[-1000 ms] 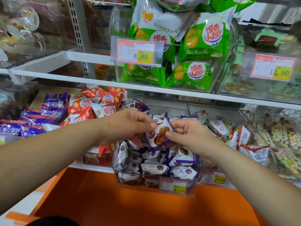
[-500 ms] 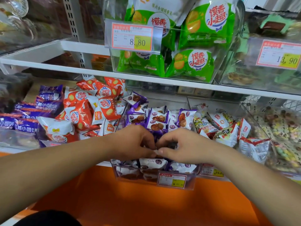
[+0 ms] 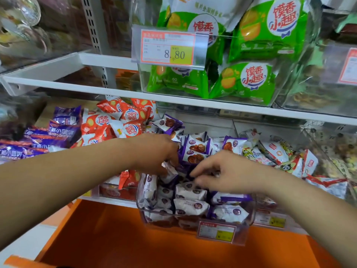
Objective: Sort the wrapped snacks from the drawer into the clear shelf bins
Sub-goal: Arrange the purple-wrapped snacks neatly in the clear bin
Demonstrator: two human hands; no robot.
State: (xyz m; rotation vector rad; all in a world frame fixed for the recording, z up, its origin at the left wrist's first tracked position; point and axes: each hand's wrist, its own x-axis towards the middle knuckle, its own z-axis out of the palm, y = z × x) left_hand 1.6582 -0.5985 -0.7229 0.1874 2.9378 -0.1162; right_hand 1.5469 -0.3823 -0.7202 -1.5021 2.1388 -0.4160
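on the far left, purple packs (image 3: 58,130) lie heaped on the lower shelf, with orange-red packs (image 3: 116,122) piled just beside them. the left hand (image 3: 156,153) reaches past that pile into the clear bin (image 3: 142,207), fingers curled down and pinching a white-and-purple packet (image 3: 170,173) near the bin's top. the bin is heaped with wrapped snacks (image 3: 191,192) of the same kind, and a price tag (image 3: 216,231) hangs on its front. the right hand (image 3: 228,171) hovers palm down over the same heap, fingertips bent onto the wrappers; whether it grips one i cannot tell. further right lie white-and-red packs (image 3: 274,149), and green packs (image 3: 268,35) fill a bin on the shelf above. the orange drawer (image 3: 154,248) spreads below.
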